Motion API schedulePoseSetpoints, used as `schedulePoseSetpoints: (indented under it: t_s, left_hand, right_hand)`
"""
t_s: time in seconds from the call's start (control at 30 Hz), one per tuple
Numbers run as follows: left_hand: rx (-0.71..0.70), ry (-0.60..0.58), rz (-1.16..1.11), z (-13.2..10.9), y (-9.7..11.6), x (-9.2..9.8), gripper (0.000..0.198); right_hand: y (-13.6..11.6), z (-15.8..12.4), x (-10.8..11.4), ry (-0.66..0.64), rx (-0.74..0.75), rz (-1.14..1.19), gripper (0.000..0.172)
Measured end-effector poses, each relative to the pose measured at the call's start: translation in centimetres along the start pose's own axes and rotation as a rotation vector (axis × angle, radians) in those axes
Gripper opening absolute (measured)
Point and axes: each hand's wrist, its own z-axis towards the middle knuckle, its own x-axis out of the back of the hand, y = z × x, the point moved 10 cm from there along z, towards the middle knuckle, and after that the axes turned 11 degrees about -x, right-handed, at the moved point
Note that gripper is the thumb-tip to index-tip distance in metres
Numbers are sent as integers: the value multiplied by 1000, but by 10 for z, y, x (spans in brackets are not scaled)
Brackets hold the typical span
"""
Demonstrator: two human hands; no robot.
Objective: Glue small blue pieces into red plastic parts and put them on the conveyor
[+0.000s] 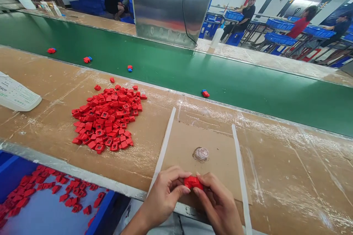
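Observation:
Both my left hand [164,195] and my right hand [217,205] pinch a small red plastic part [193,182] between fingers and thumbs, just above the near edge of a cardboard sheet [217,165]. The part's detail is mostly hidden by my fingers. Beyond my hands, a round greyish pad [201,154] lies on the sheet. White strips [162,147] run along the sheet's left side, with another [242,176] on its right. To the left on the taped cardboard bench top [275,161] sits a heap of red plastic parts [106,117].
A blue bin [16,170] holding loose red parts is at the lower left. Behind the bench runs a green conveyor belt [171,68] carrying several red-and-blue items [205,93]. A steel panel [171,7] stands beyond it. Co-workers [244,16] sit at blue crates farther back.

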Motion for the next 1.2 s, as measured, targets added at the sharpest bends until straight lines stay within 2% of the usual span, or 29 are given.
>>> schedulePoseSetpoints:
  t_s: [0.1, 0.2, 0.33, 0.47, 0.57, 0.7, 1.03, 1.13, 1.2]
  left_hand:
    - [-17, -27, 31, 1, 0, -1, 21]
    - [6, -60, 9, 3, -3, -5, 21]
    - [36, -85, 21, 6, -2, -11, 47]
    - [-52, -182, 374, 10, 10, -20, 25]
    - [-85, -249, 585, 11, 12, -24, 32]
    - [-123, -272, 640, 10, 12, -25, 31]
    - [-255, -200, 687, -3, 26, -13, 33]
    - [-258, -209, 751, -8, 31, -19, 39]
    - [-247, -293, 767, -9, 36, -31, 46]
  right_hand:
    - [7, -4, -1, 40, 2, 51, 6]
    - [6, -6, 5, 97, 70, 103, 11]
    - [-9, -12, 15, 161, 245, 4, 21]
    - [-23, -20, 21, 224, 371, -134, 21]
    - [-31, -25, 19, 238, 436, -187, 20]
    - [-35, -22, 12, 189, 435, -170, 19]
    - [-50, -18, -2, 110, 412, -118, 9]
    - [-53, -28, 3, 121, 430, -124, 10]
    - [-46, -40, 12, 124, 428, -165, 15]
